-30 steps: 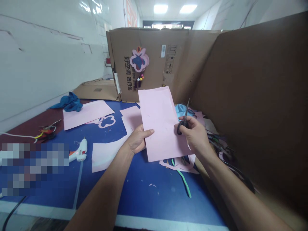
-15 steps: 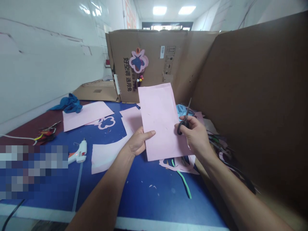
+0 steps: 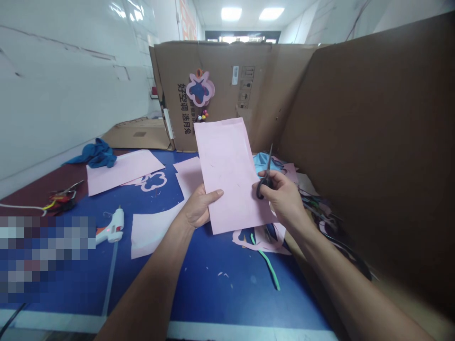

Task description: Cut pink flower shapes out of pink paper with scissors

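A pink paper sheet [image 3: 231, 166] is held up above the blue table, its top tilted slightly away to the left. My left hand [image 3: 201, 206] pinches its lower left edge, thumb on the front face. At the sheet's right edge, my right hand [image 3: 282, 192] is closed around the black handles of a pair of scissors [image 3: 266, 182], whose blades point upward and look closed. Whether the right fingers also grip the sheet, I cannot tell. Below the sheet lie a pink cut-out outline [image 3: 241, 240] and a green pipe cleaner [image 3: 272, 272].
Left on the table are a white hot glue gun [image 3: 115, 226], a blue cloth [image 3: 95, 154], more pink sheets [image 3: 124, 170] and a flower-shaped cut-out [image 3: 154, 181]. Cardboard panels [image 3: 273, 85] stand behind and to the right; a pink flower ornament [image 3: 200, 90] hangs there. Scraps and cords crowd the right side.
The view has shifted slightly, so most things appear a little further left. Both hands keep their hold on the sheet and scissors, with hardly any other movement.
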The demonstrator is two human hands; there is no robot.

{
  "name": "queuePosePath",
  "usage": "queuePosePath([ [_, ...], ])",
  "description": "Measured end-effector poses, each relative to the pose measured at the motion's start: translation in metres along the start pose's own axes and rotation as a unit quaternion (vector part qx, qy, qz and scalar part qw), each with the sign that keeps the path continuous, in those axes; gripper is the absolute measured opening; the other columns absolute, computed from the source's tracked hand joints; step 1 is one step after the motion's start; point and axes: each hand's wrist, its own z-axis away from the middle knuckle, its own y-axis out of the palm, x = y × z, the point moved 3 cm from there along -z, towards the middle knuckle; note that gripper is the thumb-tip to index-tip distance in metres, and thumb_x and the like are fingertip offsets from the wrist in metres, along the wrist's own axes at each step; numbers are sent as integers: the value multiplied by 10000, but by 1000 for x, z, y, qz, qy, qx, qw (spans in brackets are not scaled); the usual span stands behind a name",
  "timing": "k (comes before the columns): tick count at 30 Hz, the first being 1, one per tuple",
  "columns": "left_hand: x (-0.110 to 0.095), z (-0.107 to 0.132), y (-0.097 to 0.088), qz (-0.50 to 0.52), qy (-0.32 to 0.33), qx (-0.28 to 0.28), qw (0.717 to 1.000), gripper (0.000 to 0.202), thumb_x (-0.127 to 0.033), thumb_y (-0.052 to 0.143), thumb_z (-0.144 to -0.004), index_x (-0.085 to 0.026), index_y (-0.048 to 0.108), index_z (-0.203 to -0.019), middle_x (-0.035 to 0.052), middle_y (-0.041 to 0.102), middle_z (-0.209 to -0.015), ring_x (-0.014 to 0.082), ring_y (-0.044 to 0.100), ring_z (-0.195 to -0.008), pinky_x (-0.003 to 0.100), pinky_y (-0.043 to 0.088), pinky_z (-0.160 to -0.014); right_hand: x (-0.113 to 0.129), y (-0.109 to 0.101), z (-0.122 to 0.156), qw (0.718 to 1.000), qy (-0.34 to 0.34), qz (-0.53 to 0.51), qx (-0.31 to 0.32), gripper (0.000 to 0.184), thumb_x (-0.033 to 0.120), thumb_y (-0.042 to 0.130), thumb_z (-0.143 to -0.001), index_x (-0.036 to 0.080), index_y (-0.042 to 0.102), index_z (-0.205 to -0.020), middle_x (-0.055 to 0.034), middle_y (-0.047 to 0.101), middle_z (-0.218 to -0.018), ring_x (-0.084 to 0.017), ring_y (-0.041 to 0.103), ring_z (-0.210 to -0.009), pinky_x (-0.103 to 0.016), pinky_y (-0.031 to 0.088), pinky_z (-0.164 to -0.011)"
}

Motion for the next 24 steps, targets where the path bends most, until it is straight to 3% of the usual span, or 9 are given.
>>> queuePosePath([
  [18, 2, 1, 0, -4, -6, 7, 1000, 435, -194, 858, -779, -135, 751, -1197, 187, 772, -1213, 371, 728, -1141, 570, 527, -1075, 3, 1, -1, 999, 3, -39, -7, 372, 243, 809, -716, 208, 709, -1072, 10, 706, -799, -149, 621, -669, -283, 465, -646],
  [24, -4, 0, -2, 0, 5, -31, 1000, 471, -173, 853, -770, -141, 746, -1228, 195, 776, -1195, 392, 718, -1167, 590, 520, -1084, 9, -1, -1, 998, 16, -61, 17, 365, 271, 810, -755, 220, 680, -1093, -2, 733, -845, -163, 640, -700, -296, 500, -674],
])
